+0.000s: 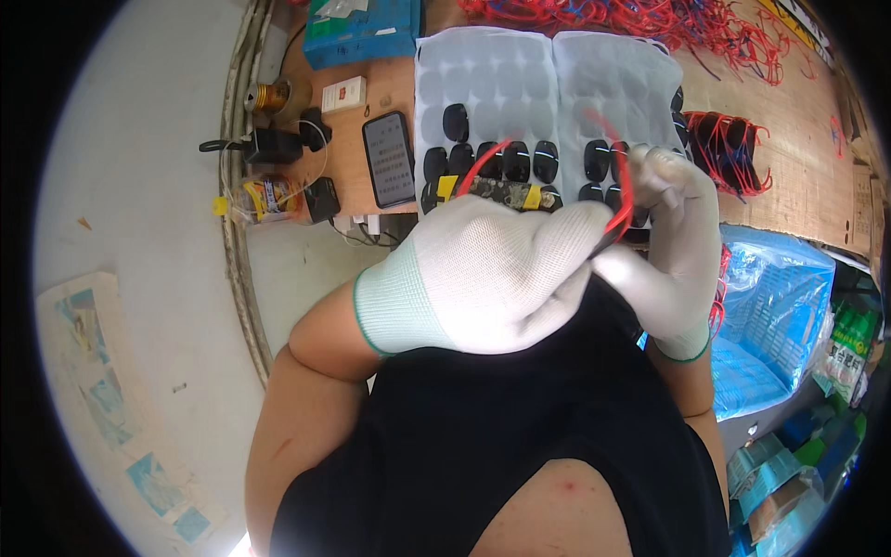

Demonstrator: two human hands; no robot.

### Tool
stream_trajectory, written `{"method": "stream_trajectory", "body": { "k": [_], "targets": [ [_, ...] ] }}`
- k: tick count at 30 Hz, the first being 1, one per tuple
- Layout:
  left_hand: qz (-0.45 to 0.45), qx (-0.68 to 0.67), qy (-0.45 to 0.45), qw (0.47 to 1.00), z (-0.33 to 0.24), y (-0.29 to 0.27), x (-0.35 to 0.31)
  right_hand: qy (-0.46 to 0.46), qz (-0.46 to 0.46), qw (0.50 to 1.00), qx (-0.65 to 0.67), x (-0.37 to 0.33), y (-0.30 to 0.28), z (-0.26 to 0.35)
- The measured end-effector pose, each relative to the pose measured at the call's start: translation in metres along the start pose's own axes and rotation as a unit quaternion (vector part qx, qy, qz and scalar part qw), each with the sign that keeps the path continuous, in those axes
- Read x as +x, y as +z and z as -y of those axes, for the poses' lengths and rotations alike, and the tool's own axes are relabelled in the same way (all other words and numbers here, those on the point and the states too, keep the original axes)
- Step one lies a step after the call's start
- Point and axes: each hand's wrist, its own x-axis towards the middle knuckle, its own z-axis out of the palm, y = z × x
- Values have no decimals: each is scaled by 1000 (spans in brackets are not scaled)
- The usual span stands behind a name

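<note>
Both my hands wear white knitted gloves and meet over the near edge of the bench. My left hand [501, 274] is closed round a pair of red glasses frames [625, 190], whose thin red arms stick out past my fingers. A dark piece, seemingly a lens [608, 243], shows at my left fingertips. My right hand [673, 232] is beside it, its fingers curled and its thumb pressed against the frame at the dark piece. Behind the hands, several dark lenses [518, 162] sit in rows on a white pocketed tray sheet [487, 70].
A phone [389, 160], a white box [344, 95] and a drink bottle [269, 197] are on the left. Many red frames [640, 23] lie heaped at the back. More frames with lenses [729, 153] are bundled at right, above a blue basket [770, 306]. A blue box [362, 37] stands back left.
</note>
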Motion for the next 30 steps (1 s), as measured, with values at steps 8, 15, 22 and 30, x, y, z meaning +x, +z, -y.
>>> {"method": "stream_trajectory", "body": {
  "k": [8,15,22,30],
  "targets": [
    [-64,-144,-374,914,59,-11,0,-146,227,961,-64,2,-14,-13],
    [72,280,-492,821,148,34,-33,22,77,997,-22,-15,-1,4],
    [-49,129,-474,870,162,29,-33,11,123,979,161,-31,18,-17],
    [-83,-641,-321,692,45,22,-21,74,83,992,60,-22,23,-12]
  ]
}}
